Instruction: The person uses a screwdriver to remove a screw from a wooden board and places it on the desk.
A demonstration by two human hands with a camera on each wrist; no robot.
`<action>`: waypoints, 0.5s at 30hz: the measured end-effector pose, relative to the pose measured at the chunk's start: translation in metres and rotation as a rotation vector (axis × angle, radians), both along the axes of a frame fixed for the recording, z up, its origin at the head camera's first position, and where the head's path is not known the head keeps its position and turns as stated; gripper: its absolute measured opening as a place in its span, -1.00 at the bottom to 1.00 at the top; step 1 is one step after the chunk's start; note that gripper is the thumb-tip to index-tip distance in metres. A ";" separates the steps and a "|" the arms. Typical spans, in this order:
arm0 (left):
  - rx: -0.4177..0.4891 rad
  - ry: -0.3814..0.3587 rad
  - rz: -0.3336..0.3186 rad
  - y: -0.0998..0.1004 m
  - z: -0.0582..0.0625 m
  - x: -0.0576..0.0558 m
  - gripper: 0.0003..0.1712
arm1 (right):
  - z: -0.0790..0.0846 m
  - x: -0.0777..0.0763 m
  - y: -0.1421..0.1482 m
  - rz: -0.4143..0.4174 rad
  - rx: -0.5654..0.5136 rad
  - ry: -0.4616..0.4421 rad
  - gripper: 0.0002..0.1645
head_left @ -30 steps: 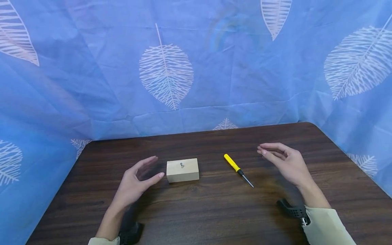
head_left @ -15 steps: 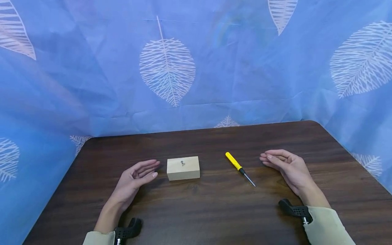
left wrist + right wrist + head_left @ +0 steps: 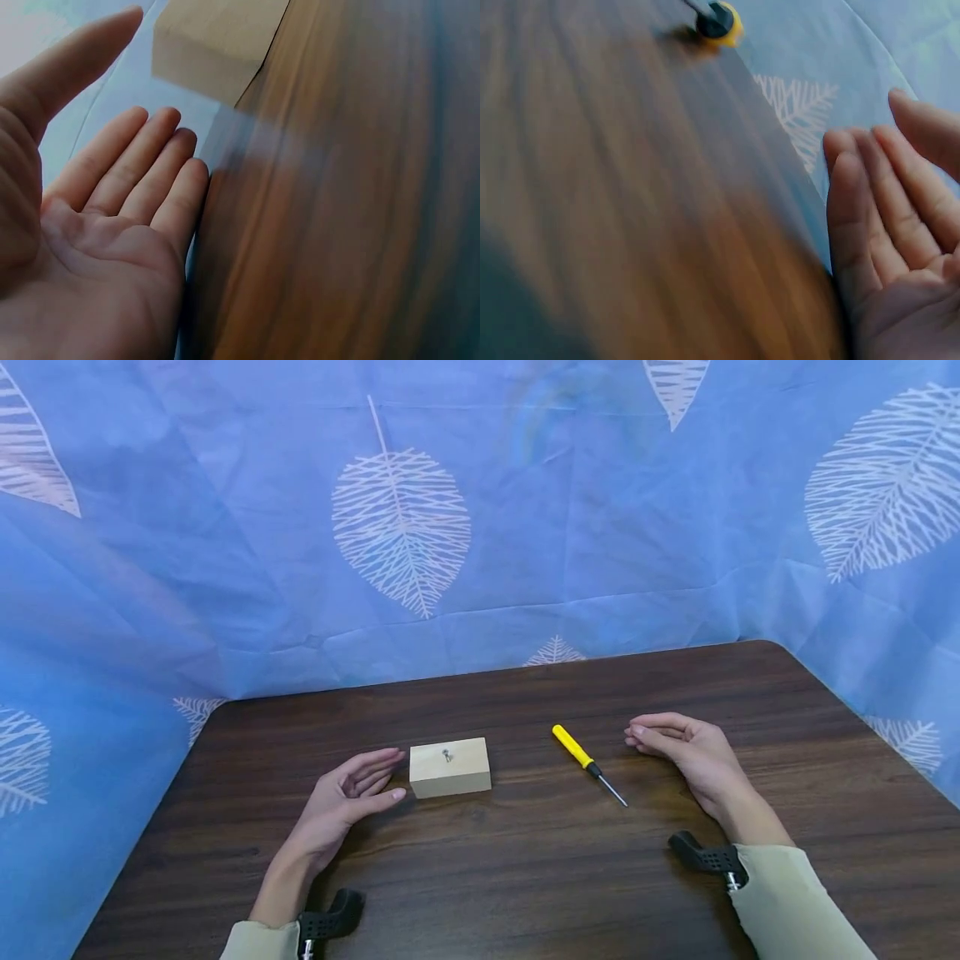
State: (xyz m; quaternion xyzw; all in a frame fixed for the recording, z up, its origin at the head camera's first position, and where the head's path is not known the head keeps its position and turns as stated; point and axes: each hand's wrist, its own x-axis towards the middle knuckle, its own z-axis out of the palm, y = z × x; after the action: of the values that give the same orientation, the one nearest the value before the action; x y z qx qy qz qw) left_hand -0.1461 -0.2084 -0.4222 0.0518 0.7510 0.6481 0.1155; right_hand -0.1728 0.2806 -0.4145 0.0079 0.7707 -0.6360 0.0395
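A pale wooden block [image 3: 450,768] lies on the table, with a small metal screw [image 3: 447,755] standing at the middle of its top. My left hand [image 3: 337,806] is just left of the block, thumb spread from the fingers, palm facing it and holding nothing. In the left wrist view the block [image 3: 217,49] is beyond the fingertips. To the right of the block lies a screwdriver [image 3: 574,747] with a yellow handle, its shaft pointing toward the front right. My right hand [image 3: 693,760], fingers relaxed and holding nothing, is to the right of the screwdriver. The right wrist view catches the screwdriver's handle [image 3: 724,26] at the top.
The dark wood-grain table [image 3: 510,885] has a straight far edge and a rounded far right corner. Behind it hangs a blue cloth [image 3: 255,527] printed with white leaves. Black wrist mounts [image 3: 330,920] stick out at both light sleeves.
Over the last half second my left hand has come a little right, closer to the block, and its thumb has spread. My right hand has shifted slightly left. Block and screwdriver lie as before.
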 end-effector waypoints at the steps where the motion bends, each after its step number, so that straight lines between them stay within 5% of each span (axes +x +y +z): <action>1: 0.006 -0.001 -0.003 0.004 0.000 -0.001 -0.17 | 0.001 -0.001 -0.002 0.006 0.024 -0.005 -0.35; 5: 0.005 0.010 -0.007 0.018 -0.001 -0.007 -0.13 | 0.003 -0.006 -0.016 0.000 0.097 -0.044 -0.38; 15: -0.038 0.032 0.006 0.031 0.000 -0.015 -0.22 | 0.008 -0.019 -0.049 -0.101 0.043 -0.138 -0.48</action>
State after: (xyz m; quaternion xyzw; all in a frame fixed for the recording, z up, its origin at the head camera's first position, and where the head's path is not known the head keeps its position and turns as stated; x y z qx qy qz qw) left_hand -0.1609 -0.1769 -0.4223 0.0575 0.7652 0.6330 0.1025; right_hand -0.1915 0.2318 -0.4069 0.0915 0.7781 -0.6185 0.0603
